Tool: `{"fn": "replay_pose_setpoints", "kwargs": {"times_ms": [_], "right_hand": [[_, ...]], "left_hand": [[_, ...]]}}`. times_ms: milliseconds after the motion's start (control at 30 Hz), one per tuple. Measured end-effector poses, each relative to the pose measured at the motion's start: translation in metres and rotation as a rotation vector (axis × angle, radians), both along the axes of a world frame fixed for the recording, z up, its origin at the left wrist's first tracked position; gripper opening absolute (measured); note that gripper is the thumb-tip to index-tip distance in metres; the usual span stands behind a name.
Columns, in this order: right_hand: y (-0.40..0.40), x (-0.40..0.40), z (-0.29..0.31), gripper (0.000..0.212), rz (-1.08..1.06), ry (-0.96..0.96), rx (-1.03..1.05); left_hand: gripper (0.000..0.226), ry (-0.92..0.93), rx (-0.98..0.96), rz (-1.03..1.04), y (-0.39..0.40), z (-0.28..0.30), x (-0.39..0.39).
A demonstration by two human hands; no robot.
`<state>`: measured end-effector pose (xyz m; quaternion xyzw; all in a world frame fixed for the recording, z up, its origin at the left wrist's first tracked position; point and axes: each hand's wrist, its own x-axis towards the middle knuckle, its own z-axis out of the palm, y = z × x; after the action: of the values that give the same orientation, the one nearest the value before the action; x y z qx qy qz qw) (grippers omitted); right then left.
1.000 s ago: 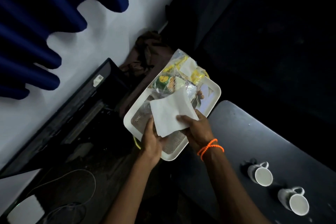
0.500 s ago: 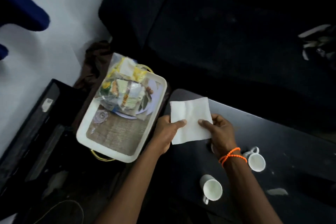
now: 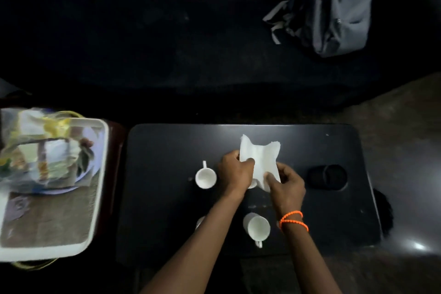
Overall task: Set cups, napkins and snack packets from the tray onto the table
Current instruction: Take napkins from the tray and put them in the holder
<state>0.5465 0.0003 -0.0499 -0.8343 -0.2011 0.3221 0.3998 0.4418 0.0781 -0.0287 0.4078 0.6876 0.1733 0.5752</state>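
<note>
Head view: a dim room with a dark sofa (image 3: 191, 43) along the top and a grey backpack (image 3: 341, 7) lying on it at the upper right. Below the sofa sits a low black surface (image 3: 167, 198) with rounded corners. Over its middle, both hands hold one white napkin (image 3: 261, 159), crumpled between them. The left hand (image 3: 235, 174) pinches the napkin's left edge with fingers closed on it; the right hand (image 3: 286, 188), with orange bead bands (image 3: 293, 221) at the wrist, grips its lower right corner. A white cup (image 3: 205, 177) stands just left of the left hand, handle pointing away. Another cup (image 3: 258, 228) lies between the forearms, handle toward the viewer. A dark round cup holder (image 3: 328, 177) is sunk in the surface to the right. At the far left, off the surface, a white tray (image 3: 99, 186) carries blurred snack packets (image 3: 45, 150) on a plate.
</note>
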Motion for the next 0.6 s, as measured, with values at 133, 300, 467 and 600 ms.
{"fn": "replay_pose_setpoints", "kwargs": {"times_ms": [133,300,467,600], "right_hand": [[-0.029,0.052,0.017,0.027,-0.042,-0.125,0.053],[-0.063,0.113,0.028,0.032,-0.007,-0.273,0.026],[-0.089,0.164,0.030,0.029,-0.002,-0.373,-0.032],[-0.093,0.195,0.028,0.031,0.069,-0.385,-0.136]], "left_hand": [[0.011,-0.002,0.048,-0.101,-0.031,0.003,0.064],[0.022,0.054,0.106,-0.346,-0.068,0.002,0.131],[0.032,0.030,0.079,-0.582,-0.099,0.000,0.186],[0.031,-0.034,-0.015,-0.605,-0.098,-0.010,0.217]]}}
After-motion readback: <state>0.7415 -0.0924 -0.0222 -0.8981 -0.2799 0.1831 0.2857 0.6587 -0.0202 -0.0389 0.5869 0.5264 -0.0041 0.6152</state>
